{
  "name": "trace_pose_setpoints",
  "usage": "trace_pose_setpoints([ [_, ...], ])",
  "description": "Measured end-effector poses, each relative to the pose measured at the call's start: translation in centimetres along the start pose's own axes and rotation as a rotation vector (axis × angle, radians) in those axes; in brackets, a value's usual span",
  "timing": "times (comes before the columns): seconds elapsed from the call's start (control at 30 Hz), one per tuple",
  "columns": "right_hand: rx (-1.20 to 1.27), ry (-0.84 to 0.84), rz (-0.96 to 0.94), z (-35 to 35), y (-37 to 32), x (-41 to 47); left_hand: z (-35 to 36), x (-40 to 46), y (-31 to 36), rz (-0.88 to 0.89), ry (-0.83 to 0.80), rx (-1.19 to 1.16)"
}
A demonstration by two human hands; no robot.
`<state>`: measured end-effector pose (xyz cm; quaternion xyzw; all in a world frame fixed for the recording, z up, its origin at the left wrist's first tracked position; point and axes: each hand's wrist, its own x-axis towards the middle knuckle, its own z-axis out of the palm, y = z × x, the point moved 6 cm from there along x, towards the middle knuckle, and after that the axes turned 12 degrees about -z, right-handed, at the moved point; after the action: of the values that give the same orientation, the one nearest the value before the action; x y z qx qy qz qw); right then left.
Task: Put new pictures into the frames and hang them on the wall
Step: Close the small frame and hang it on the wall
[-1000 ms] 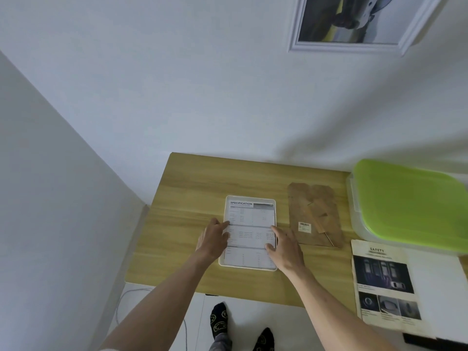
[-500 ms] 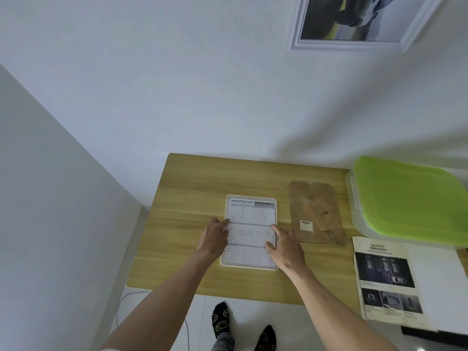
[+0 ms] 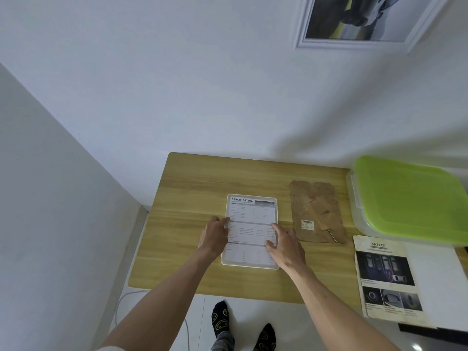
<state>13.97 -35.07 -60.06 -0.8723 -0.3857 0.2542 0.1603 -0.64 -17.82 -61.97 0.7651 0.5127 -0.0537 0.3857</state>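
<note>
From my remote seat, I see the fingers of the left hand (image 3: 214, 233) lying straight and relaxed, their tips pressing the left margin of the SPECIFICATION sheet (image 3: 250, 230), while the right hand (image 3: 285, 243) mirrors them on the right margin, thumb and forefinger flat on the paper rather than pinching it; neither hand grasps anything. I judge the paired press to be a seating move: the sheet sits inside the white frame (image 3: 249, 266), which lies flat, apparently face down, near the middle of the worktop (image 3: 192, 188), and pressure from both sides would keep the paper square to the rim. Just right of the frame rests the brown backing board (image 3: 316, 211), its stand and barcode label facing up, set close by presumably so it can go on top of the sheet next. Further right a clear storage box with a green lid (image 3: 410, 196) stands at the far right of the worktop, and nearer, a SAFETY sheet (image 3: 387, 277) lies printed side up, likely waiting for another frame. High on the far wall (image 3: 202, 84) a framed car picture (image 3: 359, 19) already hangs. Below the near edge of the worktop, two feet in dark patterned socks (image 3: 220, 323) stand on the pale floor beside a thin cable (image 3: 126, 295).
</note>
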Motion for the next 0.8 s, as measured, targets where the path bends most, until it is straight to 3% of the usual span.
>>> trace_pose_setpoints([
  [0.2,0.004,0.019,0.003,-0.3,0.0,-0.2,-0.3,-0.3,0.1,0.002,0.018,0.013],
  [0.47,0.03,0.163,0.051,-5.7,2.8,-0.2,-1.5,-1.2,5.8,0.104,0.216,0.018],
  [0.67,0.019,0.195,0.215,-10.3,9.3,1.1,4.4,-1.3,14.2,0.234,-0.02,-0.023],
  [0.8,0.048,0.09,0.216,-11.2,12.2,1.9,9.2,-1.6,18.2,0.087,-0.197,-0.005],
])
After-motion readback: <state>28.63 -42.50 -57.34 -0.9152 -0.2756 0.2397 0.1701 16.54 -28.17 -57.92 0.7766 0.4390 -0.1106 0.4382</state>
